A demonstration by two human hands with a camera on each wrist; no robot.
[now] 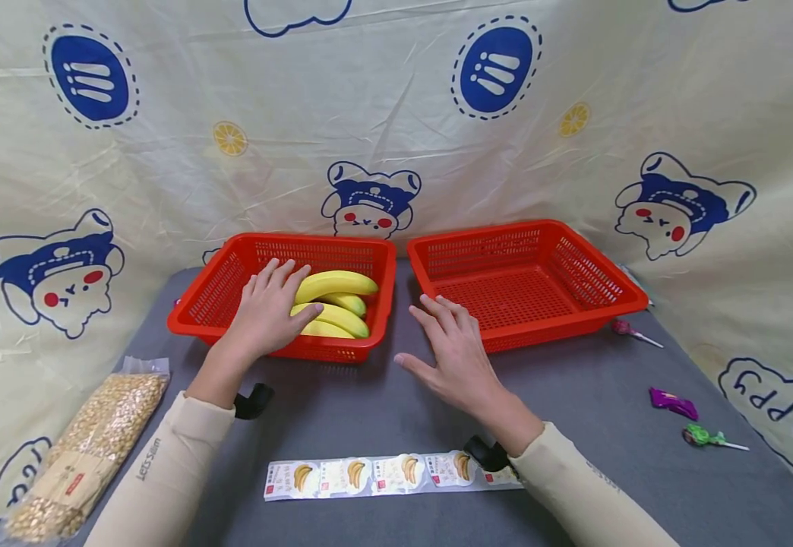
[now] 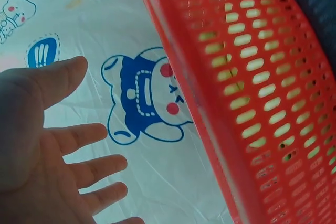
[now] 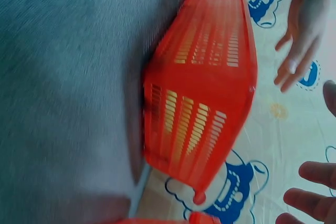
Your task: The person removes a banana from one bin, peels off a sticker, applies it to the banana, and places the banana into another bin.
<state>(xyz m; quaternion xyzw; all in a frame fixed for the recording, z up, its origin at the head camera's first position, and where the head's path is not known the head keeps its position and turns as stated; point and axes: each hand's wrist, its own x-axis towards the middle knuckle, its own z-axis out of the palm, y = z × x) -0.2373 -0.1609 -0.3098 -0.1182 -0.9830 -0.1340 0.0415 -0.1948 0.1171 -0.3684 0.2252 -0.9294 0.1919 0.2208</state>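
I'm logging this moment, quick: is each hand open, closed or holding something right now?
Left hand: open, holding nothing, near the bananas.
Right hand: open, holding nothing, near the right basket.

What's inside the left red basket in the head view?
Yellow bananas lie toward the right side of the left red basket; at least four show. The left hand hides part of the interior, and anything beneath the bananas cannot be seen.
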